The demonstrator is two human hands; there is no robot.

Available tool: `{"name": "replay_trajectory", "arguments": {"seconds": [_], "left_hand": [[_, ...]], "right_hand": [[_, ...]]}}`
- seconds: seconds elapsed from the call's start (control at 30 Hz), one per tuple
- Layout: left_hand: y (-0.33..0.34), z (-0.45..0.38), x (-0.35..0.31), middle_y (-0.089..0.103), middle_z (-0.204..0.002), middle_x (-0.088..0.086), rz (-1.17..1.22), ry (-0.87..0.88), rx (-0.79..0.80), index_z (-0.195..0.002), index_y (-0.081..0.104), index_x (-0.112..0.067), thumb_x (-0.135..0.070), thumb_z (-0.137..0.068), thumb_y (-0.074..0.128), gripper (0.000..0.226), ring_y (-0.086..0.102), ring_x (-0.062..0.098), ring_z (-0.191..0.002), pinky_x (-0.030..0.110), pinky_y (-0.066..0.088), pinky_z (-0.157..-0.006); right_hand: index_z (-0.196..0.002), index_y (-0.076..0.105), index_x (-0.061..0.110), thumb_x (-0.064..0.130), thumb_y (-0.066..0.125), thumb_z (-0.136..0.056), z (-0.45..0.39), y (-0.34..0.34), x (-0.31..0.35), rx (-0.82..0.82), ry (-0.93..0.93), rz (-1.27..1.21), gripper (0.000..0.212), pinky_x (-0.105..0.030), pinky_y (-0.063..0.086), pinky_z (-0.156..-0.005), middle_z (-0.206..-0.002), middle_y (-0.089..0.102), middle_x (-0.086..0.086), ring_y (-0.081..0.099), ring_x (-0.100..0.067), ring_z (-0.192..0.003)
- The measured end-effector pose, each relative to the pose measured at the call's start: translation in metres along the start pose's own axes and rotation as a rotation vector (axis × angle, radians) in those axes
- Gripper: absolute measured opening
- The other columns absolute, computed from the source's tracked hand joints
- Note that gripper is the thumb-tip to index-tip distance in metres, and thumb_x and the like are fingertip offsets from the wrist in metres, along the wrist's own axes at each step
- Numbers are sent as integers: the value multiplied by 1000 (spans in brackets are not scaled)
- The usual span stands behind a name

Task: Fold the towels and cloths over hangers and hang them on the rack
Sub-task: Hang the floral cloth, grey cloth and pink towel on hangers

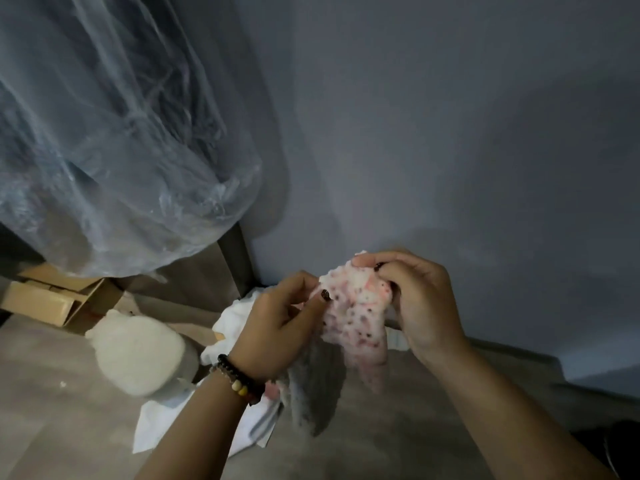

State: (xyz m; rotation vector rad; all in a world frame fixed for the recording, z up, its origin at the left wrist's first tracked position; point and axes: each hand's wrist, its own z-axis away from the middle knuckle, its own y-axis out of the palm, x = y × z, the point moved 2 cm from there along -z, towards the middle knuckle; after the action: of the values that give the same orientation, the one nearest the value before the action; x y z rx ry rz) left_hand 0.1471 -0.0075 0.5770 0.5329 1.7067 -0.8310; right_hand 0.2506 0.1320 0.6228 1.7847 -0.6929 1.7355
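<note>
Both hands pinch the top edge of a pink-speckled fleece cloth [353, 306] — left hand [277, 323] and right hand [419, 303] closed on adjacent corners, evidently to open it out for folding. It hangs between and below them; no hanger or rack is visible.

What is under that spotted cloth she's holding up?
Below the spotted cloth lie grey fleecy fabric and white cloths on the floor. Both hands hide the rest.
</note>
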Motion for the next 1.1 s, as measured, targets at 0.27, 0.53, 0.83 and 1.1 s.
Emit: {"name": "replay_trajectory", "arguments": {"seconds": [0.27, 0.53, 0.83, 1.1], "left_hand": [[-18, -3, -91, 48, -54, -13, -164, 128, 39, -63, 56, -19, -29, -97, 55, 35, 43, 1, -52, 20, 38, -56], [-62, 11, -166, 66, -60, -9, -224, 302, 88, -70, 66, -22, -37, -83, 73, 21, 57, 3, -52, 17, 46, -54], [-54, 27, -164, 66, -89, -10, -641, 383, 412, -84, 64, -19, -42, -85, 68, 23, 61, 8, -82, 25, 48, -74], [-74, 16, -172, 67, -69, -4, -267, 255, 449, -73, 67, -18, 1, -86, 66, 23, 65, 15, -73, 32, 55, -72]], "right_hand": [[-84, 69, 22, 8, 85, -67, 35, -26, 93, -43, -256, 459, 27, -22, 53, -64, -82, 68, 1, 65, -8, -71], [-69, 64, 26, 13, 76, -78, 72, -15, 173, -113, -435, 650, 19, -12, 44, -59, -68, 65, 0, 57, 0, -58], [-83, 60, 20, 13, 57, -93, 115, 1, 209, -265, -295, 320, 13, -32, 43, -70, -80, 67, -3, 56, -16, -70], [-86, 58, 12, 21, 59, -92, 169, -53, 209, -609, -297, 574, 10, -21, 33, -49, -62, 50, 4, 39, -4, -47]]}}
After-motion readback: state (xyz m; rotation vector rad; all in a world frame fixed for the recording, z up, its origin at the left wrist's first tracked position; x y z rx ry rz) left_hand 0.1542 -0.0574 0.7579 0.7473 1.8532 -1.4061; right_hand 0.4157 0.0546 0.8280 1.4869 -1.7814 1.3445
